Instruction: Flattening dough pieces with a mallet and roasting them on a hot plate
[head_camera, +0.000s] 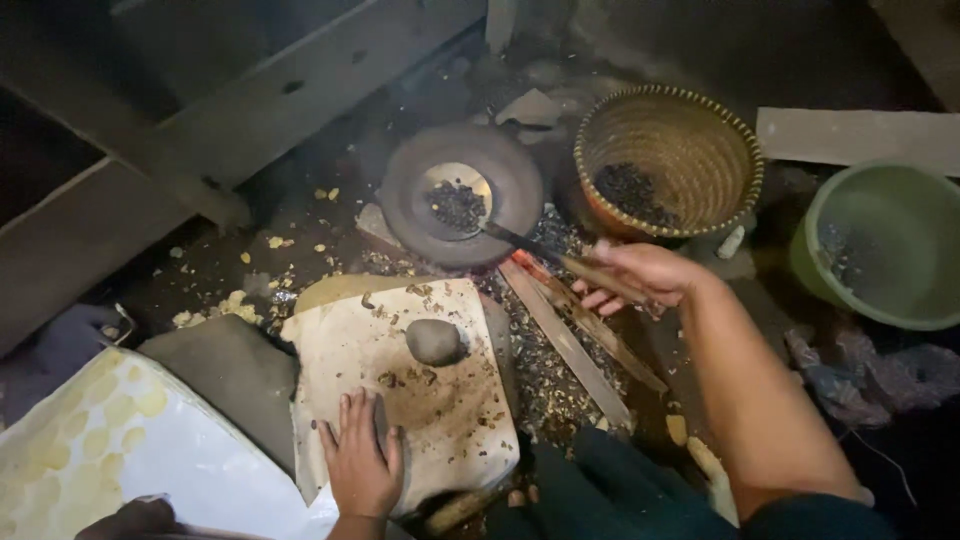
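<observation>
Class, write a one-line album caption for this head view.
Right hand holds a ladle of dark beans over a round pan; left hand rests on a stone slab.

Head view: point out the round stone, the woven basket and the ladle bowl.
round stone (434, 341), head view, middle of its top.
woven basket (672, 140), head view, bare inner wall.
ladle (457, 203), head view, its bowl with dark bits.

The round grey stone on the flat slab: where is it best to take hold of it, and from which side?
Probably from above, fingers around the rounded sides of the grey stone. It lies free on the flat slab, nothing touching it. The left hand rests nearest, on the slab's near edge.
</observation>
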